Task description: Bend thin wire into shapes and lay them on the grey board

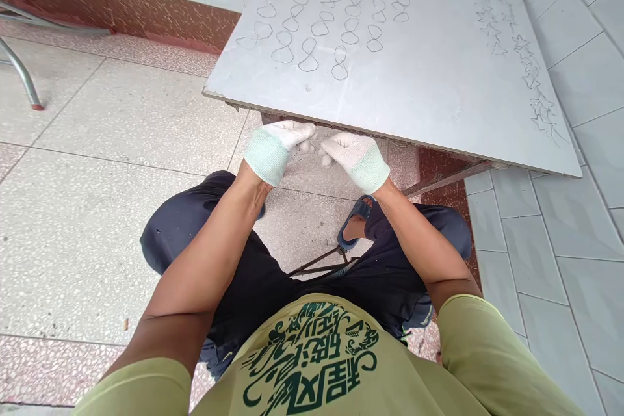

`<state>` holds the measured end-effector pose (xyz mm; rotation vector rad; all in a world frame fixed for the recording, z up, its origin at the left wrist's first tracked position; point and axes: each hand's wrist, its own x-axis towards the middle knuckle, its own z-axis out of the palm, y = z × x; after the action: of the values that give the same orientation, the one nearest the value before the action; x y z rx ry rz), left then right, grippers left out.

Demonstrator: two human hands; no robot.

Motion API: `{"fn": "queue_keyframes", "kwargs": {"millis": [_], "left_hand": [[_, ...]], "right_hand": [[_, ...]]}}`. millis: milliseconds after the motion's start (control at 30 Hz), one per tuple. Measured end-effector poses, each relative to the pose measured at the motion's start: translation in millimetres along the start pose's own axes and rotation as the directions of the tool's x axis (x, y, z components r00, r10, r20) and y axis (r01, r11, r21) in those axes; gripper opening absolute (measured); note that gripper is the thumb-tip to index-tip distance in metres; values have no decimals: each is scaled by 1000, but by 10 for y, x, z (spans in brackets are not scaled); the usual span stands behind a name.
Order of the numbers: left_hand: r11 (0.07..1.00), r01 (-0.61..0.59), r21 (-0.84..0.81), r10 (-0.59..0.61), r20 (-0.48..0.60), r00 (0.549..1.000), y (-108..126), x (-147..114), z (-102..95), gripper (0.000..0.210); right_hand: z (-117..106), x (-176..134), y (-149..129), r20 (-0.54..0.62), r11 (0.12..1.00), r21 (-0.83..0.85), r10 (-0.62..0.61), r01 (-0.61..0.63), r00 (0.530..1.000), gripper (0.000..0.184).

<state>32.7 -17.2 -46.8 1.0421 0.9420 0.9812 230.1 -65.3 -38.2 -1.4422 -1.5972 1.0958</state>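
Observation:
My left hand (pixel 292 135), in a white glove with a pale green cuff, is pinched closed just below the front edge of the white tabletop. My right hand (pixel 344 149), gloved the same way, is closed with its fingertips facing the left ones, a small gap apart. A thin wire shows only faintly between the fingertips; its shape is hard to make out. On the tabletop, above the hands, lie rows of thin wire figure-eights (pixel 340 64), the nearest close to the front edge.
Star-shaped wire pieces (pixel 541 110) lie along the right side of the white tabletop (pixel 429 91). White tiled wall (pixel 575 32) borders the table on the right. A metal chair leg (pixel 22 75) stands on the speckled floor (pixel 97 234) at the left. My knees are spread below the table.

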Motion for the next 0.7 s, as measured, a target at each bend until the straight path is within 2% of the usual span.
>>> {"fn": "queue_keyframes", "kwargs": {"millis": [267, 433, 567, 700], "left_hand": [[1000, 2, -4, -2, -48, 999, 12, -24, 45, 45], [1000, 10, 18, -10, 6, 1000, 53, -53, 12, 44], [1000, 9, 29, -9, 5, 1000, 66, -83, 36, 41], [997, 63, 34, -65, 49, 997, 56, -87, 72, 42]], "right_hand": [[-16, 6, -38, -81, 988, -153, -21, 8, 996, 44], [-95, 26, -23, -138, 987, -158, -23, 1, 990, 43], [-97, 9, -12, -190, 989, -145, -39, 11, 981, 45], [-70, -29, -29, -175, 993, -113, -46, 26, 983, 38]]}}
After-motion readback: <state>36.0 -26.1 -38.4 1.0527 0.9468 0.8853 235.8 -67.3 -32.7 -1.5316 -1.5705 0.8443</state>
